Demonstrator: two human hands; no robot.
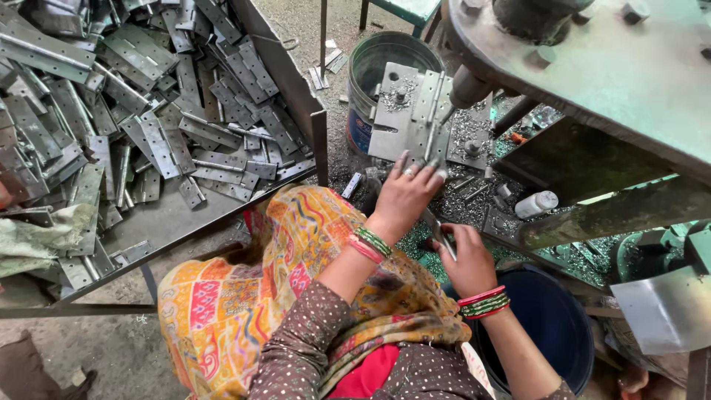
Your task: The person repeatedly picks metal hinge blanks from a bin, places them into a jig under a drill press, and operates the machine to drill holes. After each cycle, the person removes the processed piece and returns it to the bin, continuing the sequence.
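My left hand (406,191) reaches forward with fingertips pressing the lower edge of a metal hinge (429,118) standing on a grey jig plate (392,111) under the drill spindle (468,87). My right hand (466,259) sits lower, closed around a thin metal piece (440,231), apparently another hinge. Both wrists carry red and green bangles. A patterned yellow and orange cloth (259,281) lies over my lap.
A large tray (178,222) at the left holds a heap of several grey hinges (148,104). Metal shavings (474,200) cover the machine bed. A metal bucket (385,59) stands behind the jig, a dark blue bucket (555,318) below right, and a small white bottle (536,203) lies nearby.
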